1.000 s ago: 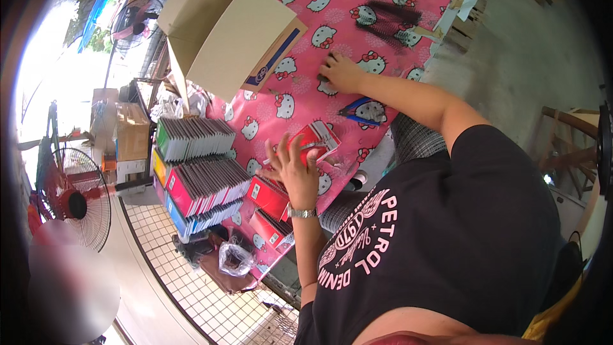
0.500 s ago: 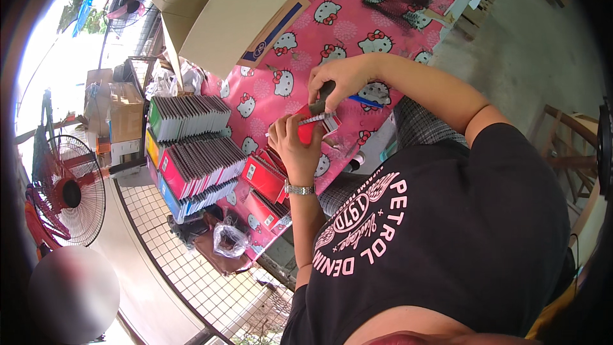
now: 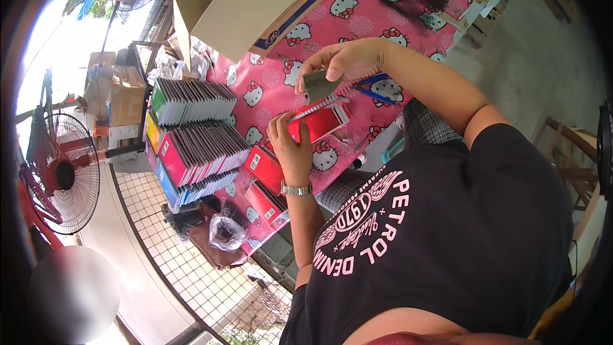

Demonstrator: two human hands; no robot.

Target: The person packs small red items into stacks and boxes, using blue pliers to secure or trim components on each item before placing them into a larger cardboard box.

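Observation:
My left hand [image 3: 290,137] grips a small red notebook [image 3: 321,122] by its left end, thumb on the cover and fingers along the bound edge. A pale spiral binding runs along the notebook's far edge. Just beyond that edge, my right hand [image 3: 341,65] is closed on an olive-grey, slightly curved flat piece [image 3: 321,87], whose exact kind I cannot make out. The piece is held above the binding with a small gap. Beside my left wrist, more red notebooks [image 3: 263,165] lie in short stacks on the pink patterned tablecloth [image 3: 252,94].
Tall rows of spiral notebooks [image 3: 201,153] in several colours stand at the left. An open cardboard box [image 3: 249,6] is at the back. Dark wire bindings [image 3: 414,3] lie far right, a blue-edged tool [image 3: 378,92] nearer. A plastic-wrapped roll [image 3: 227,233] and fan [image 3: 64,176] are left.
My right hand has lifted the olive-grey piece up and away from the notebook's binding. More of the red cover now shows. My left hand keeps its grip; the whole view has shifted slightly.

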